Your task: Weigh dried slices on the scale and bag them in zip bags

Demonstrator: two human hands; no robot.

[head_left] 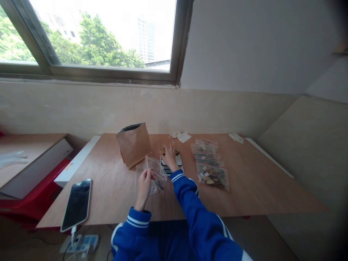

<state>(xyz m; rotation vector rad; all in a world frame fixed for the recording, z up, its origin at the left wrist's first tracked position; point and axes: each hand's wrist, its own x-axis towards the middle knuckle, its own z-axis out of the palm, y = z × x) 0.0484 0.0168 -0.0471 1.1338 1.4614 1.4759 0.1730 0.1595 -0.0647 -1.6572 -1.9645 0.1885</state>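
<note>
Surface (244, 188): plywood look, matt, smooth, light brown grain. Left hand (144, 185) pinches a clear zip bag (156, 172), thin glossy plastic, crinkled. Stand-up pouch (134, 144): brown kraft paper, matt, dark lining at the open mouth. Right hand (170, 156) rests on a small scale (178, 159), smooth shiny top, material hard to tell. Row of filled zip bags (210, 165): clear glossy plastic, rough dry pieces inside. Phone (77, 203): black glass screen, glossy, reflective. Sleeves (195, 210): blue cloth, soft matt, white stripes at cuffs. Crumpled white paper scraps (181, 136), matt. Window frame (178, 40): dull grey metal. Wall tiles (81, 105): beige, smooth, slight sheen.
</note>
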